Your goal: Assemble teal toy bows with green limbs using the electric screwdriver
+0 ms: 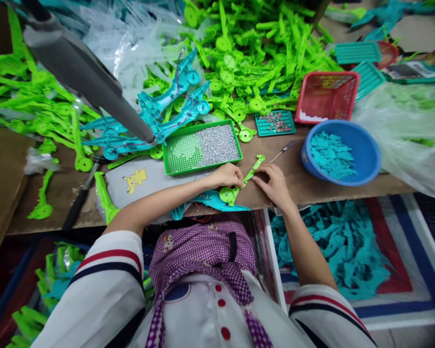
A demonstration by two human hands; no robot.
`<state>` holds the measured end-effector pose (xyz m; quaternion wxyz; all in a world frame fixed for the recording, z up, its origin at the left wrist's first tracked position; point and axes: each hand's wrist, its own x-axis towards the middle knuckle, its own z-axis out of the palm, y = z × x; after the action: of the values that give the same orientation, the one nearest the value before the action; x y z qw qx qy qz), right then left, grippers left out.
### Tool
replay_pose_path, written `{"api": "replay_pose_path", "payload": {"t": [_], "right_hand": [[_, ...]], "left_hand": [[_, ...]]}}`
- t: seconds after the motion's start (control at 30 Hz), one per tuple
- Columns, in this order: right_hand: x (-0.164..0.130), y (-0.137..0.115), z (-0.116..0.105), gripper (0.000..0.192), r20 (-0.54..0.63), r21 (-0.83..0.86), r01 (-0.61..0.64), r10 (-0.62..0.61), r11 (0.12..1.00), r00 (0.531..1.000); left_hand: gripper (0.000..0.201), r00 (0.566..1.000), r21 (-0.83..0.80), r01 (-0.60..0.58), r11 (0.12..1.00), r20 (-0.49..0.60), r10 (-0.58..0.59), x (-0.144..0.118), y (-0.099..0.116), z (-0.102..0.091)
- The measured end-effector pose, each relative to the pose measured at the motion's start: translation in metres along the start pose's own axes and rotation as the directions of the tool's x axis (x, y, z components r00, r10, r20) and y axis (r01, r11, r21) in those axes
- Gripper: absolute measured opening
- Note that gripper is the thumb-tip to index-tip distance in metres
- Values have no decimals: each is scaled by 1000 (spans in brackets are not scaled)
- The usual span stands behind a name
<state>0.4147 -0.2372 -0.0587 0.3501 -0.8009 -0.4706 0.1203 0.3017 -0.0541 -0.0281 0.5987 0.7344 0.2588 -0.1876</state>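
Note:
Both hands meet at a bright green plastic part, long and narrow with a round disc at its near end, at the table's front edge. My left hand is closed, its fingertips pressed together on the middle of the part; whether something small is also between them is hidden. My right hand pinches the part's right side with thumb and forefinger. Beneath the green part lies a turquoise plastic part with thin red wires. A thin screwdriver rests just beyond my right hand.
A green tray of small silvery pieces stands behind my left hand. To the right are a blue bowl of turquoise pieces and a red basket. A hammer lies left. A grey tool hangs overhead. Green parts are heaped behind.

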Motion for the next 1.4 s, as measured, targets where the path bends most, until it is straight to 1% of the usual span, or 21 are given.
{"api": "replay_pose_path", "payload": {"t": [0.13,0.27,0.4,0.43,0.5,0.57,0.6,0.63,0.67,0.77,0.87,1.07,1.2,1.3,1.37,1.4], "right_hand": [[3,1,4,22,-21,1,-9,9,1000,1000],[7,2,4,22,-37,15,-46,47,999,998],[17,4,3,22,30,80,-115,113,990,993],[19,3,3,21,49,80,-121,117,989,992],[20,2,3,17,64,34,-119,117,992,991],[18,-1,4,17,50,-36,-104,106,994,993],[15,-2,5,18,32,-66,-92,95,994,995],[12,-2,6,19,9,-89,-73,74,993,997],[10,-3,8,21,-15,-106,-46,45,993,999],[2,-1,13,25,-75,-143,58,-70,988,995],[-6,3,15,32,-81,-215,126,-146,968,986],[-20,5,13,39,-16,-328,178,-194,928,981],[-21,0,13,40,6,-421,214,-233,881,972],[-17,-4,6,40,92,-518,227,-211,825,973],[-16,-6,-1,39,159,-532,272,-221,802,962],[-16,-7,-4,39,166,-517,294,-242,804,956]], "left_hand": [[8,999,-32,15,999,34,-14,-2,3,-2],[10,999,-17,-1,1000,36,1,-4,5,-2],[10,999,13,-18,1000,43,17,-2,1,-1],[14,999,20,-35,999,34,35,-2,-1,-1],[32,993,54,-119,991,4,119,-3,-6,-1],[48,969,126,-244,962,-13,247,-4,-10,-1],[49,952,170,-301,938,-3,305,-4,-12,-2],[46,939,212,-340,916,17,345,-5,-12,-3],[41,932,249,-359,900,39,361,-5,-13,-3],[32,938,289,-345,893,85,335,-4,-11,-5],[33,948,257,-317,913,91,304,-1,-11,-5],[33,955,233,-297,926,78,287,-1,-11,-4],[33,954,229,-298,927,78,288,-1,-10,-4],[34,952,222,-305,926,86,293,1,-11,-5],[35,949,213,-315,925,96,301,2,-12,-5],[35,947,213,-321,923,100,306,2,-13,-5]]}}
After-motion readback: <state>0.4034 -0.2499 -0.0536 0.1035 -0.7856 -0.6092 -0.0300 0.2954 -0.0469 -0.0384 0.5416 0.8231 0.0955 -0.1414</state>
